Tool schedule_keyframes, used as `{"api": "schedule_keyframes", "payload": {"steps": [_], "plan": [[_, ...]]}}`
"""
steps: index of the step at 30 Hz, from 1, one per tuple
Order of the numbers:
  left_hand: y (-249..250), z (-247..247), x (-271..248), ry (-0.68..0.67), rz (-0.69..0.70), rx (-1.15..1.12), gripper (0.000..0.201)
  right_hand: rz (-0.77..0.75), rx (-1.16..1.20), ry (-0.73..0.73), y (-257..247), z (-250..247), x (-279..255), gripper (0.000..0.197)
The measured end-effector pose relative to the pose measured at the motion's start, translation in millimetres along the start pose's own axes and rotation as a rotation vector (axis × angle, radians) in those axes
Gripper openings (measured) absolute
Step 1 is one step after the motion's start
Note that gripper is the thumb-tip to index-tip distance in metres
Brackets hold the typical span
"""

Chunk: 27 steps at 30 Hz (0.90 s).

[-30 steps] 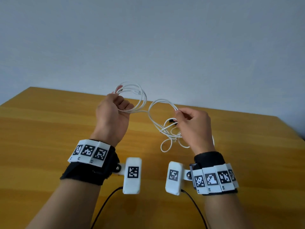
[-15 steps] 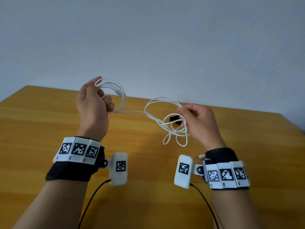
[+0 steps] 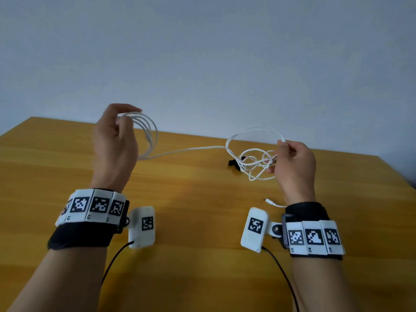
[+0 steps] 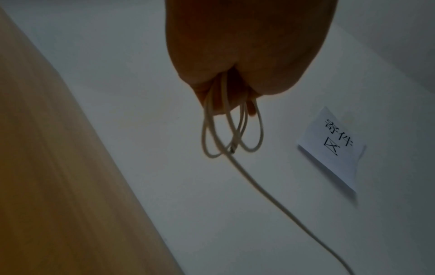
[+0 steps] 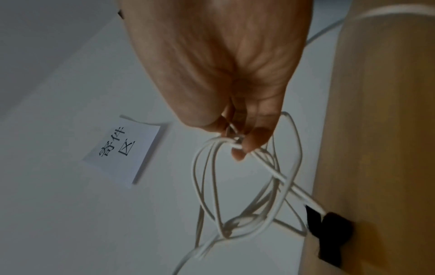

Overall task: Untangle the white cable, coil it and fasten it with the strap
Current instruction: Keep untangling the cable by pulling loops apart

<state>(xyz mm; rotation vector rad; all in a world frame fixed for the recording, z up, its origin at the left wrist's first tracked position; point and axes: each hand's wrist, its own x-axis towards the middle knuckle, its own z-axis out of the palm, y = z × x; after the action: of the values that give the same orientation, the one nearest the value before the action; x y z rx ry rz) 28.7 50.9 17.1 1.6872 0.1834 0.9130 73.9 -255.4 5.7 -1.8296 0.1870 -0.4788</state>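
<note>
Wooden table (image 3: 202,221) | left hand (image 3: 114,143) raised, grip holding white cable (image 3: 191,150) coils | right hand (image 3: 292,163) pinching tangle, probably

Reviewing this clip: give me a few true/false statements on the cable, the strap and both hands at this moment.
1. The left hand holds several neat loops of the white cable. True.
2. The right hand is empty. False: it pinches the tangled part.
3. The black strap is fastened round the coil. False: it lies on the table.
4. A stretch of cable spans between the hands. True.
</note>
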Motion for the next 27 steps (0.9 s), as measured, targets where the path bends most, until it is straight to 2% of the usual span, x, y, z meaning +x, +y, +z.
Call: {"api": "schedule_keyframes", "payload": {"steps": [4, 8, 12, 16, 19, 21, 27], "plan": [[12.2, 11.9, -12.1, -0.267, -0.04, 0.083, 0.034, -0.05, 0.064, -0.121, -14.5, 14.6, -13.3, 0.016], [16.2, 22.6, -20.6, -0.482, -0.095, 0.146, 0.017, -0.162, 0.06, -0.242, -24.2, 22.5, -23.4, 0.01], [10.7, 27.5, -22.3, -0.578, -0.11, 0.273, 0.034, -0.277, 0.067, -0.384, -28.1, 24.1, -29.5, 0.01], [11.1, 29.5, -22.4, -0.574, -0.09, 0.301, 0.033, -0.346, 0.088, -0.428, -30.5, 24.8, -33.8, 0.013], [18.7, 30.9, -25.9, -0.595, -0.078, 0.194, 0.037, -0.355, 0.109, -0.408, -30.2, 25.2, -34.2, 0.012], [22.2, 32.3, -26.0, -0.564, -0.111, 0.097, 0.037, -0.377, 0.076, -0.335, -28.1, 24.6, -31.9, 0.015], [24.2, 29.2, -21.1, -0.32, -0.204, -0.004, 0.039, -0.381, -0.075, -0.051, -16.2, 14.2, -17.4, 0.021]]}}
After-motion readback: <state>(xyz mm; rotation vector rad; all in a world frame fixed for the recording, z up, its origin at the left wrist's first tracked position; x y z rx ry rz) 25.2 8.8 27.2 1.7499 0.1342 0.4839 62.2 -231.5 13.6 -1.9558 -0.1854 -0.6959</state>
